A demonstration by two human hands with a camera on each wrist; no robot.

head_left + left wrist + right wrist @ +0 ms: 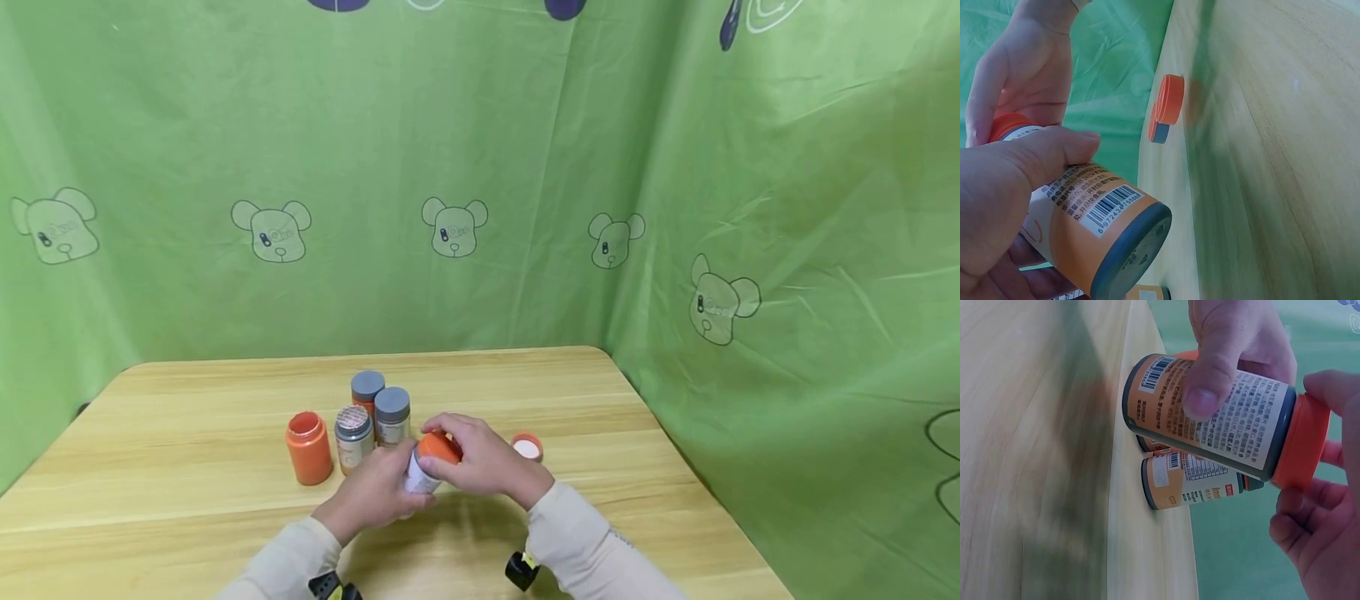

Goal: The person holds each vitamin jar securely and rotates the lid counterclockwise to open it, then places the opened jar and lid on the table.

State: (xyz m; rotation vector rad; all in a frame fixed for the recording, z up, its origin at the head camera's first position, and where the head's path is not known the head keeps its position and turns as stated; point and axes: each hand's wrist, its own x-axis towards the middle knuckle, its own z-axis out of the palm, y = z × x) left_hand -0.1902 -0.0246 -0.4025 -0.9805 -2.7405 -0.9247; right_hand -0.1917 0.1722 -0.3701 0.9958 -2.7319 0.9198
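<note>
My left hand grips a tilted bottle, with the thumb across its label. The bottle is dark grey with an orange and white label, a barcode near its base. An orange cap sits on its mouth, and the fingers and thumb of my right hand hold that cap around its rim. The right wrist view shows the cap against the bottle's grey shoulder; whether its thread is engaged cannot be told. Both hands are above the table, just in front of the standing bottles.
An uncapped orange bottle stands at the left. Beside it are a grey bottle with a foil-covered top and two grey-capped bottles. Loose caps lie on the wooden table at the right. Green curtains hang around it.
</note>
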